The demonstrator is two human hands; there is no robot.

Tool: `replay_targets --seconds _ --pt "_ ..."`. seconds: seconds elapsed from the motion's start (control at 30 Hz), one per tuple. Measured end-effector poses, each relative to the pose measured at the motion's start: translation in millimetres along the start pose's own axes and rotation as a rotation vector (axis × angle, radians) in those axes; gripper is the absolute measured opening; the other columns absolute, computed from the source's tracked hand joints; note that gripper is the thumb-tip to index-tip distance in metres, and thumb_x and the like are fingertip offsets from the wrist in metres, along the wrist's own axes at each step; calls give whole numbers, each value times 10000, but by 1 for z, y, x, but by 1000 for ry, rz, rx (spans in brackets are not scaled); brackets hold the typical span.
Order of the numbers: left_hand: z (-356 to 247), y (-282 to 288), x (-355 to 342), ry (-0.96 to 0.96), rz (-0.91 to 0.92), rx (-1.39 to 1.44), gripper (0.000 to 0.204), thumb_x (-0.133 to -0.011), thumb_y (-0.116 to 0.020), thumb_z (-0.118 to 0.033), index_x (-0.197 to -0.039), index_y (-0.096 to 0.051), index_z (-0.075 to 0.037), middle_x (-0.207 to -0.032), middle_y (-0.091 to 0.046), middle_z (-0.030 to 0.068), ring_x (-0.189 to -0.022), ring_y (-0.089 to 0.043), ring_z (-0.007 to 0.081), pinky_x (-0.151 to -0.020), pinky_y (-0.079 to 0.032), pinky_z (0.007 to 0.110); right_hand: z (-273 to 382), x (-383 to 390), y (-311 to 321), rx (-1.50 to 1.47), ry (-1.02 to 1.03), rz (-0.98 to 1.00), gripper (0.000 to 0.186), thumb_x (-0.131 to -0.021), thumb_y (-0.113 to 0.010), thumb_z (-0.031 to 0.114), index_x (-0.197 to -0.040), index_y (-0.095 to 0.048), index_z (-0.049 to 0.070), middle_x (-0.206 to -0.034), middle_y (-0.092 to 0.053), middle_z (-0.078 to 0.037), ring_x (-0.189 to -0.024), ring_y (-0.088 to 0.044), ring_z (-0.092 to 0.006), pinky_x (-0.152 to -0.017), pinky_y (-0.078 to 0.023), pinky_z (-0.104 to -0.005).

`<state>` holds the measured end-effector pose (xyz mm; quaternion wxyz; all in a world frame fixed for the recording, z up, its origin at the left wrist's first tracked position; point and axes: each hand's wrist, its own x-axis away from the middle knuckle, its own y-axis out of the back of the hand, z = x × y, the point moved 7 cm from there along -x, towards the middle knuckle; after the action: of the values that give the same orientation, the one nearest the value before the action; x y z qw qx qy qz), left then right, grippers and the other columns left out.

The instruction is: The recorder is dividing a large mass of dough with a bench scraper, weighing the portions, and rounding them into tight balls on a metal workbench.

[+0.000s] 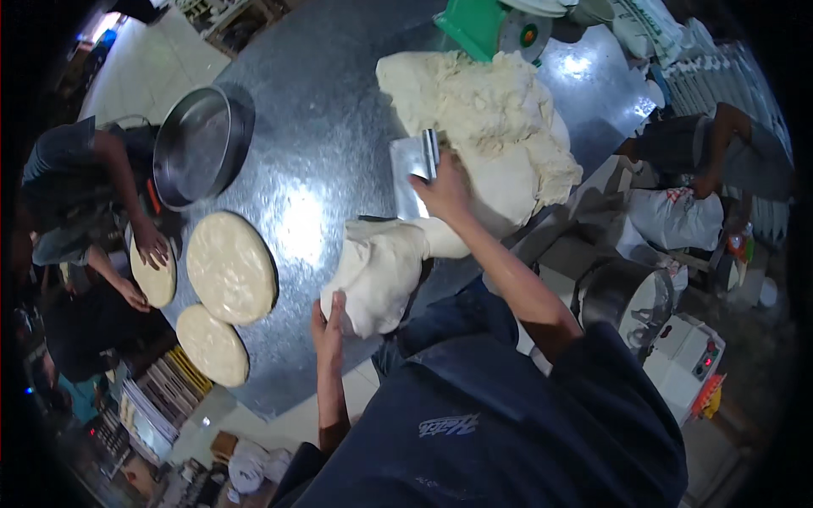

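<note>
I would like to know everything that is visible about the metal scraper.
The scraper is a flat, roughly rectangular plate of what looks like shiny bare metal, with a thicker, rounded handle along its right edge. The right hand holds it on the handle side. It is over the grey table, left of the big dough pile and beyond the smaller dough piece. Whether its near edge touches dough is unclear.

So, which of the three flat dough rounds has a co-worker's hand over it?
The leftmost dough round: a co-worker's spread hand partly covers it, while the largest round and the lowest round lie uncovered.
</note>
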<state>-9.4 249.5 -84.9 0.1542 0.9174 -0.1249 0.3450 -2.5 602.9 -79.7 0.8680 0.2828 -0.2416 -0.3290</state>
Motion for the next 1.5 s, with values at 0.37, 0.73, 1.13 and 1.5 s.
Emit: replay_targets --seconds 0.37,0.73,1.13,1.5 --pt "32 -7 -36 -158 -81 54 644 -883 -623 -450 -1278 -487 40 -1243 -552 174 -1120 -530 233 -987 -387 351 -10 95 -61 387 170 26 281 -820 -494 3 -1089 -414 10 -999 -586 -246 -756 -630 -429 -630 -509 -503" --pt "-178 -74 9 -261 268 339 511 -846 -594 -265 -1260 -513 24 -1182 -595 146 -1070 -589 266 -964 -454 392 9 40 20 -514 -134 200 425 -758 -706 151 -1132 -546 29 -1013 -656 -192 -992 -629 -318 -869 -464 -418" --pt "-520 -415 -62 -763 680 623 386 -829 -645 -300 -1071 -617 0 -998 -652 96 -901 -628 202 -811 -504 330 91 -218 447 -65 162 -636 576 -674 -757 255 -1108 -532 -49 -1069 -620 -267 -1020 -607 -406 -860 -490 -432" --pt "-468 -415 -79 -1196 -420 -304 864 -768 -715 -510 -1274 -385 108 -1191 -545 261 -1055 -580 327 -887 -470 391 1 -320 411 158 -23 -688 828 -716 -728 310 -1345 -334 -58 -1115 -582 -332 -1037 -579 -460 -894 -465 -474"
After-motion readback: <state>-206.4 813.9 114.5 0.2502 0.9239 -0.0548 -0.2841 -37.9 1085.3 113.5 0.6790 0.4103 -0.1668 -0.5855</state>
